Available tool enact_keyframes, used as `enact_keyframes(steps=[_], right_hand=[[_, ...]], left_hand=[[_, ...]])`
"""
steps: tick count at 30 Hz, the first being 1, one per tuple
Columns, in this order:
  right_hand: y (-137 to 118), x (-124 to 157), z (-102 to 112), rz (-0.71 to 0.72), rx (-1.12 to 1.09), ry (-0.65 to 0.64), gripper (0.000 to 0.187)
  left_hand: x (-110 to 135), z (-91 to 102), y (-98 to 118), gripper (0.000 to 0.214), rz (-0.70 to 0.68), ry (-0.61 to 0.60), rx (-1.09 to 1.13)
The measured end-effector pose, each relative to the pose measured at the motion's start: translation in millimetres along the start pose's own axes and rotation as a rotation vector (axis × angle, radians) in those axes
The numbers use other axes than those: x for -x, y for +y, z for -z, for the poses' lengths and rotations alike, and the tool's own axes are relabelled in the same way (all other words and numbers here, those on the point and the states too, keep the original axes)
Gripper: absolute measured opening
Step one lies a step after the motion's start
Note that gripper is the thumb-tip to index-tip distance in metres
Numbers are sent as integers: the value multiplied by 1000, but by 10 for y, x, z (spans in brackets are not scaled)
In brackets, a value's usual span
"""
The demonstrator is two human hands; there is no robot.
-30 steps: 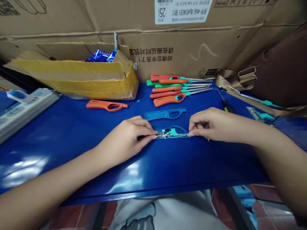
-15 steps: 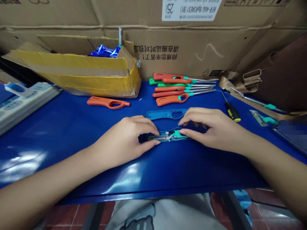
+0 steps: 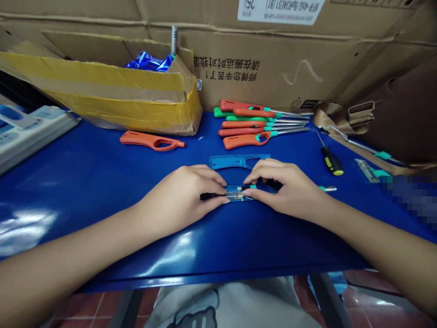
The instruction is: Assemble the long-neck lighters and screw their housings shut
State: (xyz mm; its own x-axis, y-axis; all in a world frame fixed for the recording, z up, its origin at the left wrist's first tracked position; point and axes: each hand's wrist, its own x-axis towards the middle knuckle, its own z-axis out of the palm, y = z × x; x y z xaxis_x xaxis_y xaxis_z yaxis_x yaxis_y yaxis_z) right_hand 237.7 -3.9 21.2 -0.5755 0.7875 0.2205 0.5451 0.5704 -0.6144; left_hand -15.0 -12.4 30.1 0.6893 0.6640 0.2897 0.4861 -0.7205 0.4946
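Observation:
My left hand [image 3: 186, 196] and my right hand [image 3: 285, 187] meet at the middle of the blue table [image 3: 102, 182], both pinched on an opened blue lighter half-shell [image 3: 237, 193] with a clear tube, wires and a teal trigger inside. The fingers press its inner parts from either side. A metal nozzle tip [image 3: 328, 188] sticks out to the right past my right hand. Just behind lies the matching blue shell cover [image 3: 235, 161], untouched.
A stack of orange and green long-nozzle lighters [image 3: 256, 125] lies at the back. An orange shell half [image 3: 150, 140] sits left, by a taped cardboard box [image 3: 109, 98]. A yellow-tipped screwdriver [image 3: 329, 159] and brown strap [image 3: 344, 118] lie right; a power strip [image 3: 27, 132] far left.
My right hand has slid left along the blue shell, from its right end to the teal trigger, closing on my left hand. The metal nozzle now shows to its right.

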Motion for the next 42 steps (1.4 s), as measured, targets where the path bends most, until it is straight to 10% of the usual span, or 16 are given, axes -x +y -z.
enact_keyframes(steps=[24,30,36,42], right_hand=[[-6,1,-76,13,54,36,11],[30,4,217,-43,11,79,17],[221,104,789,-225,134,-333,23],[205,88,752,-201,118,-355,25]], left_hand=[[58,-37,-4,23,-27,-15,-128],[70,-17,-6,24,28,-38,-147],[58,42,-39,26,67,-63,-150],[44,58,-39,25,53,-64,-132]])
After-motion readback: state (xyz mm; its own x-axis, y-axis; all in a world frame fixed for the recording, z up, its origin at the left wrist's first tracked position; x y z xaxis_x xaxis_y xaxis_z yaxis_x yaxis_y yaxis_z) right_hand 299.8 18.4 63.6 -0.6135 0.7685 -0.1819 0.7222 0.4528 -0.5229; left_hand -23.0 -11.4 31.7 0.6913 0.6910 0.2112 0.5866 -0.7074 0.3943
